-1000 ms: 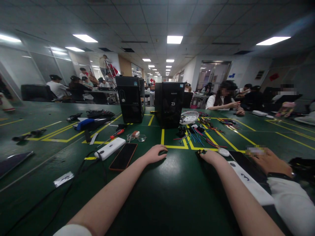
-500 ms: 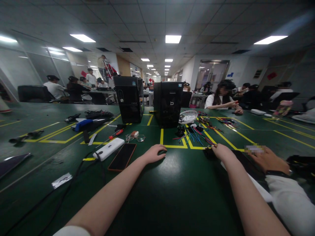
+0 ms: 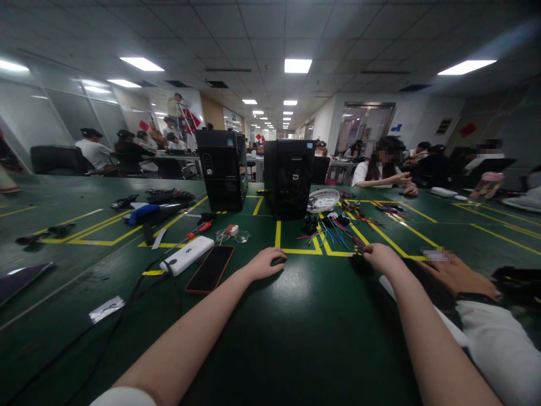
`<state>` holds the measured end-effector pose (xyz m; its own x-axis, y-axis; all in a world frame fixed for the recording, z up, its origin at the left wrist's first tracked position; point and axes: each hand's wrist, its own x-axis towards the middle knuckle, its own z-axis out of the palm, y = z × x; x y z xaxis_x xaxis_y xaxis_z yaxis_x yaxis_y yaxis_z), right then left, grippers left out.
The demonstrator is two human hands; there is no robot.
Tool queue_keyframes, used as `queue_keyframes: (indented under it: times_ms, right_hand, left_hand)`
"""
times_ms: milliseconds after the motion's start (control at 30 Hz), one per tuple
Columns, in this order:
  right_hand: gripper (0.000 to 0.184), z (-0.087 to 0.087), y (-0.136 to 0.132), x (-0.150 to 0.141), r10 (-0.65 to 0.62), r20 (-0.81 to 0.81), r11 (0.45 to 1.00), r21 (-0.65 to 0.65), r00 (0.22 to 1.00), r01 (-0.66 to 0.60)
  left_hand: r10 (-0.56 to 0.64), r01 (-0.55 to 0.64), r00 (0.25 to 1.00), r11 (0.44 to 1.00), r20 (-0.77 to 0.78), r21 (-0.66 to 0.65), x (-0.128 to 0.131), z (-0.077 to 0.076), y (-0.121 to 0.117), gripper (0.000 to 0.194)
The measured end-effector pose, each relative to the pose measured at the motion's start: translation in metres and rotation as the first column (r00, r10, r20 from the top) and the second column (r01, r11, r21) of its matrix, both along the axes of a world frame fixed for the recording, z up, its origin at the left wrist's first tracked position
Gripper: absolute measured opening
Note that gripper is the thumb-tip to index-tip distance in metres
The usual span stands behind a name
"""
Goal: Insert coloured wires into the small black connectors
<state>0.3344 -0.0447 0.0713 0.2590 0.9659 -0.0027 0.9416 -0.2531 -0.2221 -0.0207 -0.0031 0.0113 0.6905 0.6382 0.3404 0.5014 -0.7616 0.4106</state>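
Observation:
My left hand [image 3: 266, 264] rests palm down on the green table [image 3: 296, 327], fingers loosely curved, nothing seen in it. It lies just right of a dark phone [image 3: 211, 269] and a white power bank [image 3: 188, 255]. My right hand [image 3: 380, 256] reaches forward at the yellow floor-tape line, fingers curled onto a small black part [image 3: 359, 263]. A bundle of coloured wires [image 3: 338, 231] lies just beyond it. A white slab [image 3: 386, 287] is mostly hidden under my right forearm.
Two black computer towers [image 3: 224, 169] [image 3: 291, 176] stand ahead. A white basket [image 3: 324, 200], glasses [image 3: 232, 235], a red screwdriver [image 3: 200, 229] and tools [image 3: 147, 213] lie around them. A co-worker's hand [image 3: 454, 273] rests close on the right. Other people sit at the far tables.
My right hand has slid right and a little forward, now covering the white round object seen beside it earlier. My left hand has stayed put.

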Motion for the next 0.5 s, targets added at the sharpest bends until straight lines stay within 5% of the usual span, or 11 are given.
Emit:
queue_keyframes:
  times_ms: [500]
  right_hand:
    - [0.027,-0.0102,0.0033,0.0034,-0.009,0.082,0.997,0.075,0.997,0.002]
  left_hand:
    - [0.007,-0.006,1.000,1.000,0.001,-0.015,0.0002,-0.0003,0.0002,0.028]
